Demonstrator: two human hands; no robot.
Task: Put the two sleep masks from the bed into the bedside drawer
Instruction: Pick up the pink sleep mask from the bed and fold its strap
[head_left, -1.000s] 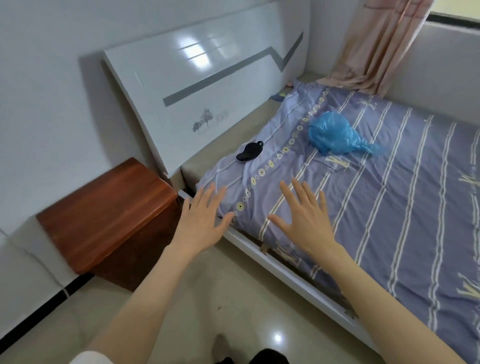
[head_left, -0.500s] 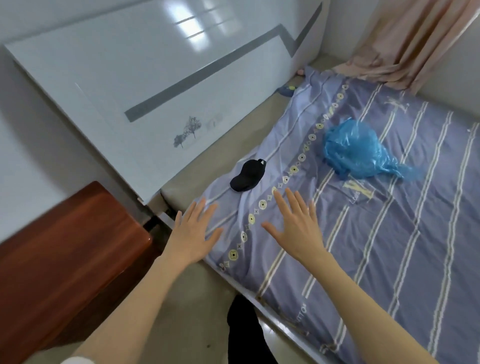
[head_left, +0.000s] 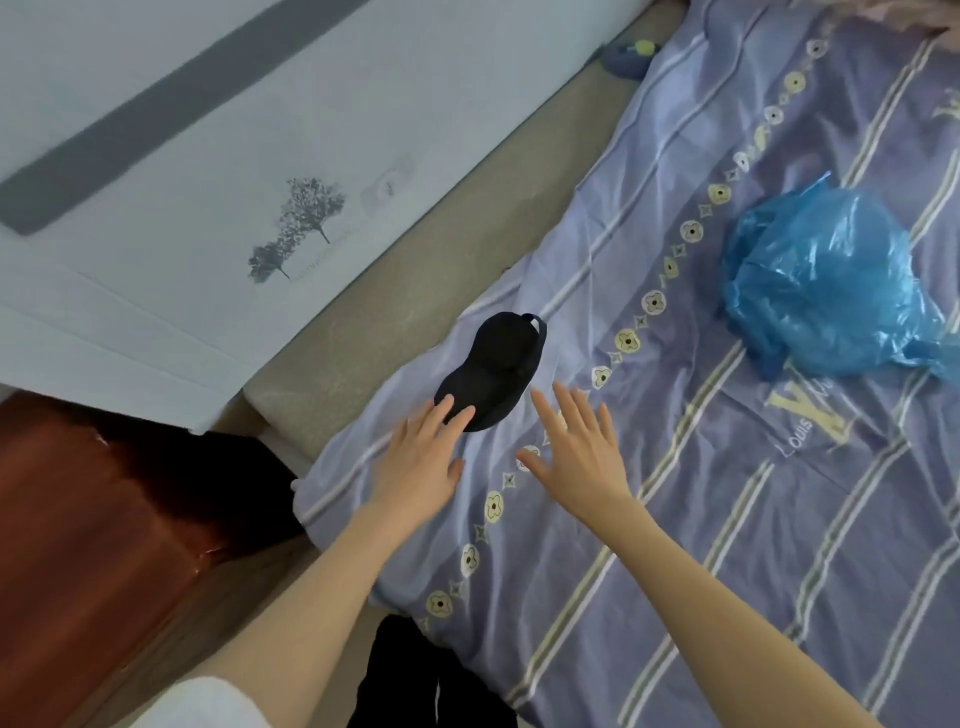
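Since a moment ago you lean closer and your left hand (head_left: 415, 462) reaches the black sleep mask (head_left: 491, 370) on the bed (head_left: 727, 519), fingers wide, tips touching it; your right hand (head_left: 579, 457) hovers spread, empty, so pickup looks imminent

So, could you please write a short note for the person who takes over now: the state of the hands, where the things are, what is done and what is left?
Left hand: open, fingers spread, fingertips at the near edge of the black sleep mask; no grip yet.
Right hand: open, empty, over the striped sheet just right of the mask.
Things: one black mask lies on the bed near the headboard. A second mask is not clearly visible. The wooden bedside cabinet is to the left; its drawer cannot be seen from here. A blue plastic bag lies further along the bed.
Done: nothing is in the drawer yet.
Left: pick up the mask, find the second, open the drawer, put both in.
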